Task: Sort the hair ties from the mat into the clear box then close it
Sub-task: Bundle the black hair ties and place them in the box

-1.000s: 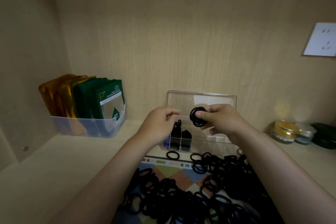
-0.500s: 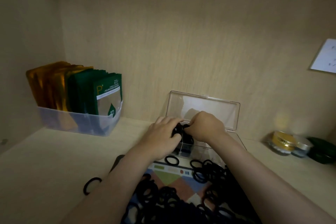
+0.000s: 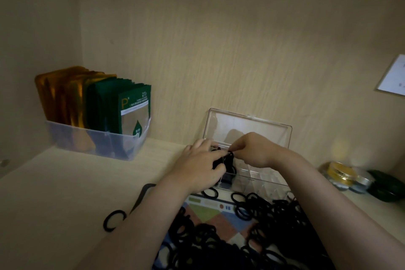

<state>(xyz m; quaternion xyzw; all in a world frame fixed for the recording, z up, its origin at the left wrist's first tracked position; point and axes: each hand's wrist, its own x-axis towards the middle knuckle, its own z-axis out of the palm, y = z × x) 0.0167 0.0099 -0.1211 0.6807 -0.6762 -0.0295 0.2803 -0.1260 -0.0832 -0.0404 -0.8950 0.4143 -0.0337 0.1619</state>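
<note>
The right grip [image 3: 252, 151] has dropped, pinching a hair tie [image 3: 230, 156] into the clear box [image 3: 263, 178] at its left end. I cannot tell what the left grip [image 3: 197, 166] holds. Many more wait on the mat [image 3: 203, 211].

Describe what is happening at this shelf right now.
A person is packing black elastic hair ties into a clear plastic compartment box, its lid standing open. The right hand pinches a bundle over a left-end compartment; the left hand rests on ties already there. Many ties lie on the patterned mat.
</note>
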